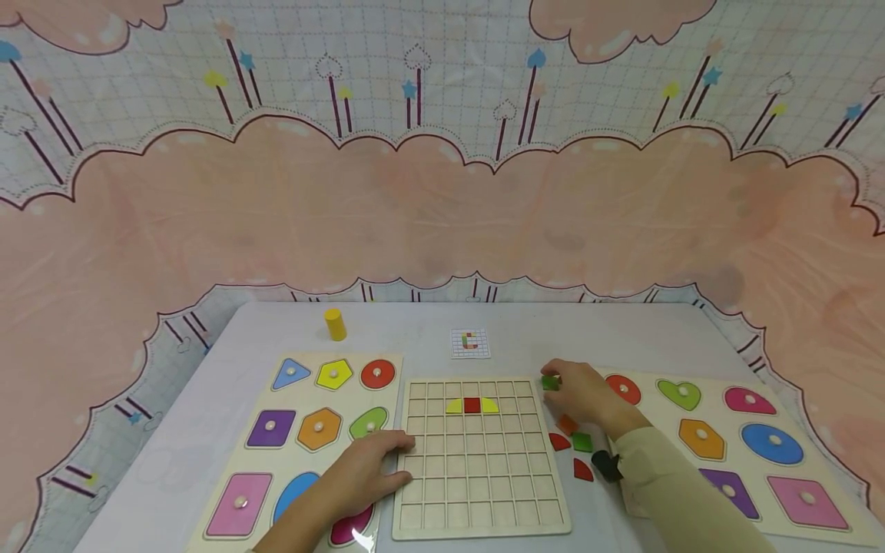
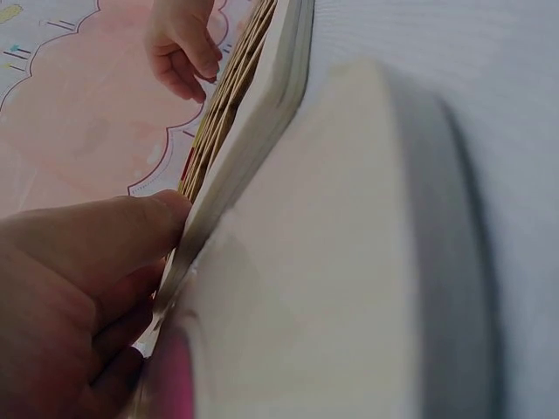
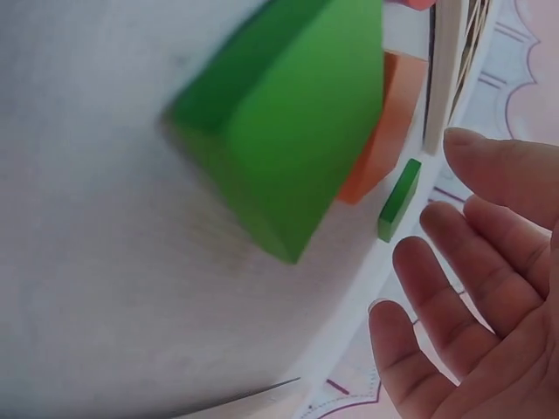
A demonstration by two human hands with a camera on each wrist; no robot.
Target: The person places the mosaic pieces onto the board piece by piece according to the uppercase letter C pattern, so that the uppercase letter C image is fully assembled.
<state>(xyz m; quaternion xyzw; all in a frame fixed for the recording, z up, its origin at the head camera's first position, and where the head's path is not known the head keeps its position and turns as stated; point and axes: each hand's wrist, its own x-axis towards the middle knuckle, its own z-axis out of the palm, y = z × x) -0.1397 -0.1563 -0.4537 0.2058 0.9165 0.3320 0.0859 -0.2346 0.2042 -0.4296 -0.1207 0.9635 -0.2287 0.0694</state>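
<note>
A wooden grid board [image 1: 482, 465] lies in the middle of the table. In its second row a red square [image 1: 472, 405] sits between two yellow quarter-round pieces [image 1: 489, 405]. My left hand [image 1: 362, 472] rests at the board's left edge, thumb [image 2: 170, 214] and fingertips touching it. Beyond the board's upper right corner, my right hand [image 1: 581, 393] reaches over a green piece [image 1: 550, 382]. The right wrist view shows its fingers [image 3: 445, 323] spread, apart from that green piece [image 3: 399, 201]. Closer to me lie an orange piece [image 1: 568, 424], another green piece [image 1: 582, 442] and red quarter-round pieces [image 1: 583, 470].
Knobbed shape-puzzle boards flank the grid, one on the left [image 1: 276, 453] and one on the right [image 1: 657, 430]. A small pattern card [image 1: 470, 343] lies behind the grid. Toward the back left stands a yellow cylinder [image 1: 335, 325]. A printed curtain [image 1: 442, 207] hangs behind the table.
</note>
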